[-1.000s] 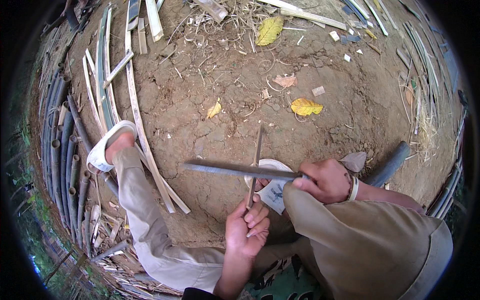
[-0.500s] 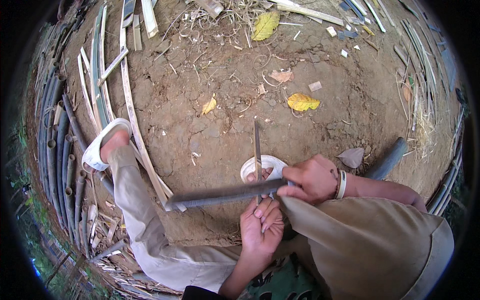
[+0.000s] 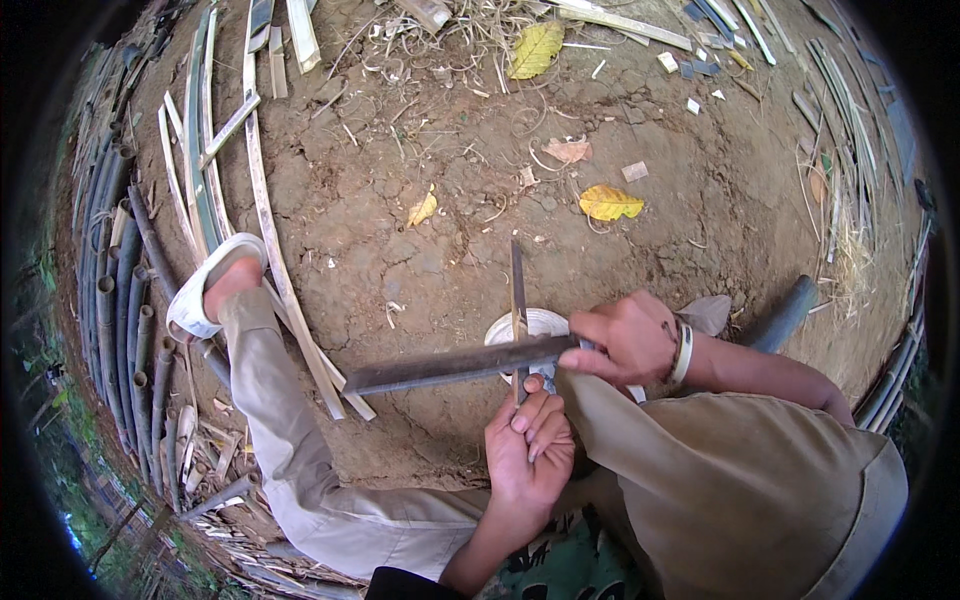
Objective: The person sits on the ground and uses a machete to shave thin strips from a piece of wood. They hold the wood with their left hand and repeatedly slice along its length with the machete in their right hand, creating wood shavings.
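Note:
My right hand (image 3: 628, 338), with a pale band at its wrist, is closed round the handle of a long dark machete (image 3: 450, 364). Its blade points left and lies across a thin bamboo strip (image 3: 518, 285). Below the blade, my left hand (image 3: 532, 440) is closed round the strip's near end, thumb against the fingers. From that hand the strip runs away from me, over a white sandal (image 3: 545, 322) on my right foot, with its far end above the soil. Whether the edge bites into the strip cannot be made out.
Bamboo poles (image 3: 108, 330) are stacked at the left, with long split strips (image 3: 262, 200) beside my left foot. A thick bamboo pole (image 3: 785, 315) lies by my right forearm. Yellow leaves (image 3: 610, 203), shavings and offcuts are scattered over the bare soil (image 3: 400, 270).
My right hand and the machete have shifted a little away from me along the strip. My left hand keeps its grip on the strip and has hardly moved.

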